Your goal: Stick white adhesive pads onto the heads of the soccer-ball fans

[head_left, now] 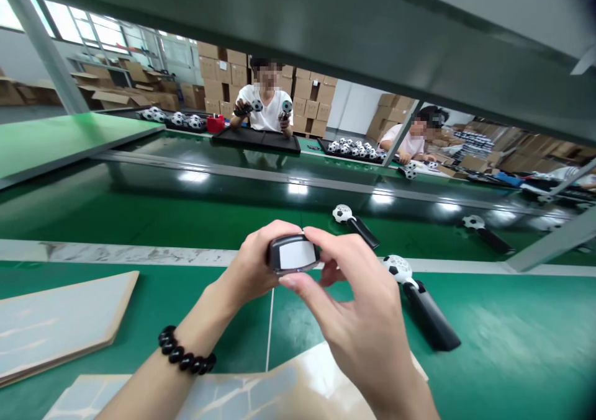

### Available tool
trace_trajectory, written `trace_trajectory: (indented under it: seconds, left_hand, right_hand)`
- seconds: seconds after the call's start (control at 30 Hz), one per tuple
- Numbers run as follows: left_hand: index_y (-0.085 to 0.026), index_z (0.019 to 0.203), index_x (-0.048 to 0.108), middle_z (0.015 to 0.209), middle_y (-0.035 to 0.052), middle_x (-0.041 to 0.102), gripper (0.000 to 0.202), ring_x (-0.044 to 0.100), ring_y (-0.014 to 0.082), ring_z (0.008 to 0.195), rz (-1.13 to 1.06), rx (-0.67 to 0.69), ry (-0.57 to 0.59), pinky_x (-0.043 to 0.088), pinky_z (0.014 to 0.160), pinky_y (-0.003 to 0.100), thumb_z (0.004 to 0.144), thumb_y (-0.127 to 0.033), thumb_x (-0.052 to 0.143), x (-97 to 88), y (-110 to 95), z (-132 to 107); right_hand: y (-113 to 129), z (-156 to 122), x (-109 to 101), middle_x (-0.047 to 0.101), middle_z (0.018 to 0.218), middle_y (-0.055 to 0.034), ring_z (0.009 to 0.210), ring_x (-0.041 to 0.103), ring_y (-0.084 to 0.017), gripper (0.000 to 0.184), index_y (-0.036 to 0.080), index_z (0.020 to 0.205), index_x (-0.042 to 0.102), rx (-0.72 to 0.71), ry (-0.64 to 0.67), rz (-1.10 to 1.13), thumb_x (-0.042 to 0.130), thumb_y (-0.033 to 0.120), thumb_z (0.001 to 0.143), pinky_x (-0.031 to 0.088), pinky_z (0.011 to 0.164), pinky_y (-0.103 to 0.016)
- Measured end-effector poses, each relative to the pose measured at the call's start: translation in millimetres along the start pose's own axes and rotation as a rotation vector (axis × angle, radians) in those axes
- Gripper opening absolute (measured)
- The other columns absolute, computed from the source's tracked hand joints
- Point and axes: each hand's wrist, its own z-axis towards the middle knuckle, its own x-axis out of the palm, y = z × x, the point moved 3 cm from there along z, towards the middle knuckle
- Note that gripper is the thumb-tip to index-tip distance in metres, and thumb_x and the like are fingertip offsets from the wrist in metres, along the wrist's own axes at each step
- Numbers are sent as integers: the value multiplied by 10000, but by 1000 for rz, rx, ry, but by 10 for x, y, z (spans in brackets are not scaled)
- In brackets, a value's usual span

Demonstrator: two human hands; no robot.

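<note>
Head: dark device between left hand and right hand

Through the head feed I count one left hand, one right hand; one held black-cased item; one beaded bracelet; three football-headed units with black handles, clearly seen; two co-workers; one red box. Distant footballs are too small to tally reliably.

No lettering to be read here!
Up close, the white face on the black piece shows no legible mark; and far beyond that piece, white tags on the cartons, much too small to read!
</note>
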Motion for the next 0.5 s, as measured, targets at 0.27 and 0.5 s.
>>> trace_trajectory:
  seconds: [0.27, 0.5]
  left_hand:
    - [-209, 1211, 555, 952, 100, 728, 330, 722, 209, 815, 358, 365, -38, 615, 693, 309, 934, -346, 671, -256, -272, 212]
    - [-182, 1178, 591, 948, 115, 738, 277, 723, 218, 817, 476, 417, 7, 604, 688, 312, 955, -339, 637, -335, -283, 276]
  right_hand:
    - [50, -40, 43, 723, 1004, 17, 864, 692, -158, 272, 288, 1070, 620, 85, -63, 113, 736, 125, 886, 617, 740, -254]
    - [-27, -60, 38, 750, 1089, -16, 913, 739, -157, 228, 279, 1109, 597, 117, -22, 126, 673, 150, 936, 630, 785, -252]
